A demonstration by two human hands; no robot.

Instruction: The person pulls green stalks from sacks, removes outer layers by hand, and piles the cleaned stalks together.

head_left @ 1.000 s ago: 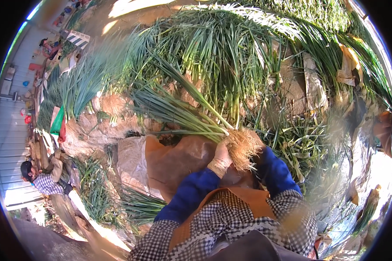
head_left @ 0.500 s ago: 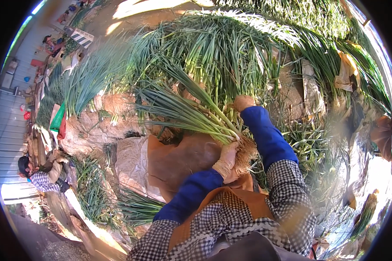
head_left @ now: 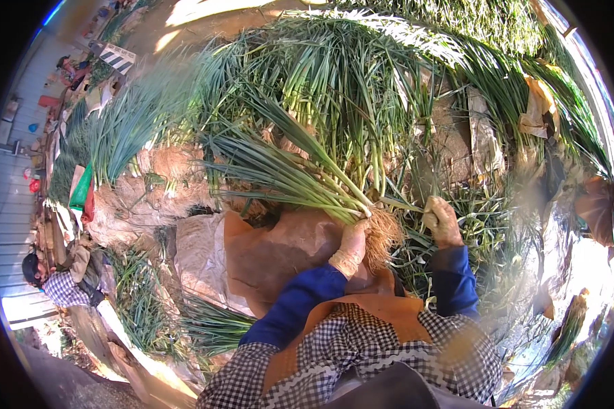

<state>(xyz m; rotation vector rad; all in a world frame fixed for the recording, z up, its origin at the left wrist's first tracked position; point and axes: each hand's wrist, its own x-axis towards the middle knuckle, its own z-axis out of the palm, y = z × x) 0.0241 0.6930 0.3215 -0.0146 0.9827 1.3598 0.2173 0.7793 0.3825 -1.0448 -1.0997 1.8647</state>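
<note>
A bunch of green onions (head_left: 314, 187) lies slanted before me, its long leaves pointing to the far left. My left hand (head_left: 351, 251) is closed round the pale stalks just beside their tangled, tan roots (head_left: 385, 235). To the right of those roots, my right hand (head_left: 443, 221) is closed with its fingers pinched together. A thin greenish leaf strip (head_left: 402, 204) runs from its fingers toward the base of the bunch. I cannot tell whether the strip is still joined to a stalk. Brown sheeting (head_left: 286, 249) covers my lap under the bunch.
A large heap of green onions (head_left: 320, 75) spreads across the far side. Loose leaves (head_left: 484, 238) litter the ground at right. More rooted bunches (head_left: 174, 163) lie at left, near a white sack (head_left: 201, 252). A co-worker (head_left: 68, 279) sits at the far left.
My right hand has pulled back toward me and to the right, away from the far side of the bunch, with a leaf strip now at its fingers. My left hand has barely moved.
</note>
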